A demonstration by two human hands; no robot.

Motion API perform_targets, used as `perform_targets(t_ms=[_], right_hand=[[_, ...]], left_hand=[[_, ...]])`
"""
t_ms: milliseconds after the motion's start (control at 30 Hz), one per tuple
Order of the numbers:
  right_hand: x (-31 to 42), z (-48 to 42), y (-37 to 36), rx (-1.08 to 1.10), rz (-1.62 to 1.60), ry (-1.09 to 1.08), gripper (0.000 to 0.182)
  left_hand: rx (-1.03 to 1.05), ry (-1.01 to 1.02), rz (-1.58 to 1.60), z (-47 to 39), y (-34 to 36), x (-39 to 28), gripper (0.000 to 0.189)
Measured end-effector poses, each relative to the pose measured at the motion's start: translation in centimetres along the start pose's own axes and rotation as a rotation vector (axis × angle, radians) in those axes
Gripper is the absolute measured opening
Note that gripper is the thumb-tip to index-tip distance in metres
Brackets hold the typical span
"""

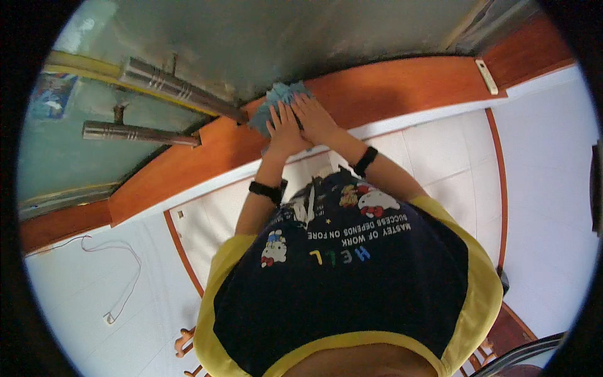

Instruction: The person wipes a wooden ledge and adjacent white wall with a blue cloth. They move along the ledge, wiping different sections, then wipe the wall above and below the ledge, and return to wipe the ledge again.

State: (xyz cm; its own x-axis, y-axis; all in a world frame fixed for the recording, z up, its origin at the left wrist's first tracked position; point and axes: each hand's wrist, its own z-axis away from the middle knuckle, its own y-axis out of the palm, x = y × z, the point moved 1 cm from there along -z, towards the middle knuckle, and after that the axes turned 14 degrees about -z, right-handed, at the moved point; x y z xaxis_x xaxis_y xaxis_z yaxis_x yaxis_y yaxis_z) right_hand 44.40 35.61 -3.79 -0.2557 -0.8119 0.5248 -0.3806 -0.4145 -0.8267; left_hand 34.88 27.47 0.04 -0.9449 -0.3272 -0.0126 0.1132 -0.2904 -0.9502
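Note:
A crumpled blue-green cloth (278,96) lies on the reddish-brown wooden sill (377,92) in front of a large glass pane (301,37). My left hand (285,133) rests on the cloth with its fingers spread. Close beside it, my right hand (314,118) also presses on the cloth, fingers pointing towards the glass. The palms are turned down, and part of the cloth is hidden under them. Just left of the cloth stands a metal door handle (183,92).
Another metal handle (141,133) stands further left. A white remote control (486,77) lies at the sill's right end. A thin cable (137,268) hangs on the left wall. Wooden furniture (184,341) shows behind me, above the tiled floor (438,155).

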Motion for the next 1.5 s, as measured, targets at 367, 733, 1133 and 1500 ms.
perform_targets(t_ms=[367, 733, 1133, 1500], right_hand=[[-3.6, 5.6, -6.2, 0.120, 0.159, 0.053, 0.067], [-10.7, 11.3, -10.0, -0.065, 0.193, -0.045, 0.061], [-11.9, 11.8, -11.1, 0.021, 0.230, 0.090, 0.062], [-5.8, 4.2, -6.4, 0.069, 0.170, 0.192, 0.072]], left_hand=[[0.004, -0.003, -0.069, -0.4, -0.2, -9.8, 0.132], [-0.152, 0.015, -0.112, -2.9, 0.1, -19.1, 0.128], [-0.183, 0.076, -0.125, -3.8, -0.7, -21.1, 0.115], [-0.352, 0.320, -0.066, -3.8, -0.2, -9.4, 0.107]])
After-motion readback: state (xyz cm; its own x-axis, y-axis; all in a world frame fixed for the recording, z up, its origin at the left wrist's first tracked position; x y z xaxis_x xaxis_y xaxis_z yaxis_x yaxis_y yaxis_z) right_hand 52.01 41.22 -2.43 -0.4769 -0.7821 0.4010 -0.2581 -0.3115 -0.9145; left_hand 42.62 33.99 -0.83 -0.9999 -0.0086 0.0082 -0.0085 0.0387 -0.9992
